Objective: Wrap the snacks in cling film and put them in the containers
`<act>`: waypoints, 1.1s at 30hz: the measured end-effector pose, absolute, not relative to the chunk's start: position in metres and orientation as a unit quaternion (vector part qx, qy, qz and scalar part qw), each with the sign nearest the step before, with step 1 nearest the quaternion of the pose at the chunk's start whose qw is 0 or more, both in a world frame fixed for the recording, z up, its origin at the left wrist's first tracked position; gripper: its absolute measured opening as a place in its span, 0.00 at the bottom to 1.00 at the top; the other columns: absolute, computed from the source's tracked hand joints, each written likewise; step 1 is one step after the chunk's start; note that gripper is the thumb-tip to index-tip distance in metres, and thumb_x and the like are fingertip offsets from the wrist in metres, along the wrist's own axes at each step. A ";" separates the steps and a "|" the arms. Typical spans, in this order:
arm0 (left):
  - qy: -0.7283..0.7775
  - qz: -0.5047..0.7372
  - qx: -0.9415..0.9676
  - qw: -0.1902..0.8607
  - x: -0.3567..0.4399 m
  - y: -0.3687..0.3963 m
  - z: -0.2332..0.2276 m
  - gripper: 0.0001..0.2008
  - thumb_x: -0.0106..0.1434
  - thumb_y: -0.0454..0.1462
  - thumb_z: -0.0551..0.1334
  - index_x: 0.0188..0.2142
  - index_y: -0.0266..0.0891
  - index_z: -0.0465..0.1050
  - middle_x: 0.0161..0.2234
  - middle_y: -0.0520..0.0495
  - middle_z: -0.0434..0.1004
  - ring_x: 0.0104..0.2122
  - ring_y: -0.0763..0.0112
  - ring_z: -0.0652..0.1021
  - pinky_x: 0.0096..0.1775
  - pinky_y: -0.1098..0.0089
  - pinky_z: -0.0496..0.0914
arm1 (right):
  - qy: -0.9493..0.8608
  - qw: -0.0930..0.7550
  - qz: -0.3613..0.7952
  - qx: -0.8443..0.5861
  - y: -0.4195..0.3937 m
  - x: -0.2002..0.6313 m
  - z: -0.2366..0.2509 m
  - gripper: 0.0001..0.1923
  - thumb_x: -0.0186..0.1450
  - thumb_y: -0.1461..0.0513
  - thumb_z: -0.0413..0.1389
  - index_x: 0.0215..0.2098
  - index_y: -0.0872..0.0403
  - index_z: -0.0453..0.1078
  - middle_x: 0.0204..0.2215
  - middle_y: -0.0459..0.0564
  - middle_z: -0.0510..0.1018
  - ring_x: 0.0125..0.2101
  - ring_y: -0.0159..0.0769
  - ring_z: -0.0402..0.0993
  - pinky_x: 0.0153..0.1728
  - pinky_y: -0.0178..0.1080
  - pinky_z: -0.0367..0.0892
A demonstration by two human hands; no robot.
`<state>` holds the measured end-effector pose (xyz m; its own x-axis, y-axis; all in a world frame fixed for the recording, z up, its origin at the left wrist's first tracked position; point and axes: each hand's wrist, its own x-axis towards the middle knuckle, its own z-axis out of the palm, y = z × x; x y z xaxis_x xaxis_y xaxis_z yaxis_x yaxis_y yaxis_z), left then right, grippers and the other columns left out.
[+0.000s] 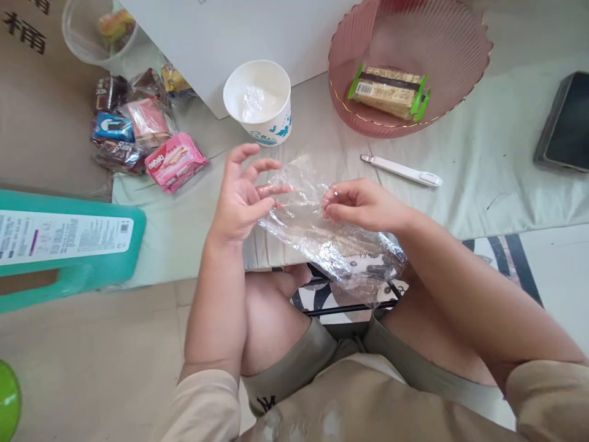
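Observation:
A clear, crinkled plastic bag [317, 236] spreads between my two hands and hangs over the table's front edge above my lap. My left hand [246, 199] has its thumb and index finger on the bag's left side, the other fingers raised and spread. On the right, the fingertips of my right hand [356, 202] are pinched together at the bag's upper part. Just beyond my left fingers stands a white paper cup [271, 132] with a blue print and crumpled clear plastic inside. A white utility knife [402, 170] lies beyond my right hand.
A pink ribbed bowl [345, 116] holds green-ended wrapped crackers [389, 92]. Several wrapped snacks, including a pink packet [176, 161], lie left, near a clear tub [76, 31]. A teal jug [133, 245] stands at the left edge; a black phone [565, 123] lies far right.

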<state>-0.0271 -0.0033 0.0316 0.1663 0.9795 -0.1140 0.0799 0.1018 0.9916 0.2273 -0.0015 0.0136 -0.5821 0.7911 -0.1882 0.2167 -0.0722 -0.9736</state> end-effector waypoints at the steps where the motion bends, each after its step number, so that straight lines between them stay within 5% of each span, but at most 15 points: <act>1: 0.515 0.427 0.518 0.533 -0.028 -0.001 0.031 0.39 0.46 0.41 0.73 0.56 0.58 0.60 0.56 0.49 0.74 0.46 0.60 0.84 0.38 0.65 0.79 | -0.617 0.255 0.619 -0.413 -0.002 0.227 0.013 0.03 0.62 0.59 0.60 0.32 0.49 0.71 0.25 0.44 0.79 0.25 0.35 0.76 0.29 0.39 0.73; 4: 0.508 0.461 0.468 0.557 -0.024 0.002 0.026 0.37 0.50 0.49 0.73 0.57 0.56 0.62 0.62 0.45 0.73 0.56 0.53 0.81 0.46 0.59 0.80 | -0.549 0.333 0.612 -0.462 -0.003 0.225 0.008 0.07 0.60 0.61 0.61 0.35 0.48 0.67 0.27 0.44 0.79 0.24 0.33 0.75 0.28 0.39 0.73; 7: 0.479 0.446 0.420 0.628 -0.010 0.002 0.016 0.29 0.55 0.51 0.71 0.52 0.48 0.67 0.58 0.40 0.78 0.54 0.50 0.82 0.48 0.55 0.81 | -0.508 0.396 0.596 -0.480 -0.003 0.224 0.002 0.17 0.58 0.61 0.62 0.44 0.46 0.64 0.32 0.43 0.78 0.28 0.34 0.76 0.32 0.40 0.74; 12: 0.570 0.378 0.403 0.609 0.015 0.000 0.009 0.24 0.55 0.35 0.69 0.51 0.41 0.71 0.44 0.43 0.85 0.40 0.60 0.87 0.34 0.68 0.78 | -0.418 0.435 0.637 -0.479 -0.003 0.224 -0.005 0.30 0.53 0.61 0.65 0.53 0.46 0.63 0.29 0.39 0.73 0.27 0.33 0.71 0.32 0.40 0.72; 17: 0.587 0.404 0.450 0.538 0.013 0.001 0.012 0.21 0.56 0.34 0.66 0.50 0.41 0.73 0.41 0.44 0.86 0.35 0.64 0.86 0.24 0.74 0.71 | -0.396 0.432 0.651 -0.483 -0.006 0.230 -0.003 0.22 0.52 0.59 0.66 0.44 0.48 0.68 0.26 0.39 0.70 0.24 0.31 0.68 0.26 0.38 0.68; 20: 0.553 0.429 0.454 0.551 0.007 0.001 0.014 0.21 0.58 0.39 0.68 0.51 0.43 0.72 0.46 0.43 0.85 0.42 0.60 0.86 0.32 0.69 0.77 | -0.466 0.351 0.667 -0.464 -0.010 0.230 0.000 0.14 0.56 0.55 0.66 0.35 0.49 0.69 0.25 0.42 0.73 0.24 0.32 0.70 0.26 0.39 0.69; 23: 0.490 0.422 0.432 0.629 0.005 0.001 0.014 0.23 0.57 0.44 0.71 0.50 0.43 0.73 0.50 0.43 0.84 0.48 0.57 0.85 0.43 0.63 0.81 | -0.507 0.372 0.623 -0.466 -0.012 0.228 0.002 0.12 0.60 0.54 0.64 0.33 0.49 0.67 0.27 0.44 0.76 0.28 0.35 0.76 0.33 0.41 0.75; 28: 0.485 0.331 0.437 0.681 0.010 0.000 0.010 0.16 0.57 0.38 0.71 0.44 0.37 0.77 0.40 0.42 0.86 0.41 0.59 0.87 0.45 0.61 0.82 | -0.533 0.399 0.582 -0.467 -0.010 0.232 0.005 0.12 0.59 0.56 0.66 0.36 0.49 0.70 0.36 0.47 0.81 0.29 0.35 0.79 0.29 0.39 0.76; 33: 0.509 0.369 0.486 0.606 0.008 0.000 0.006 0.10 0.64 0.34 0.63 0.45 0.39 0.78 0.33 0.49 0.86 0.31 0.69 0.86 0.32 0.72 0.78 | -0.557 0.363 0.540 -0.516 -0.012 0.238 0.006 0.03 0.59 0.62 0.62 0.33 0.51 0.76 0.27 0.44 0.79 0.18 0.27 0.68 0.20 0.35 0.65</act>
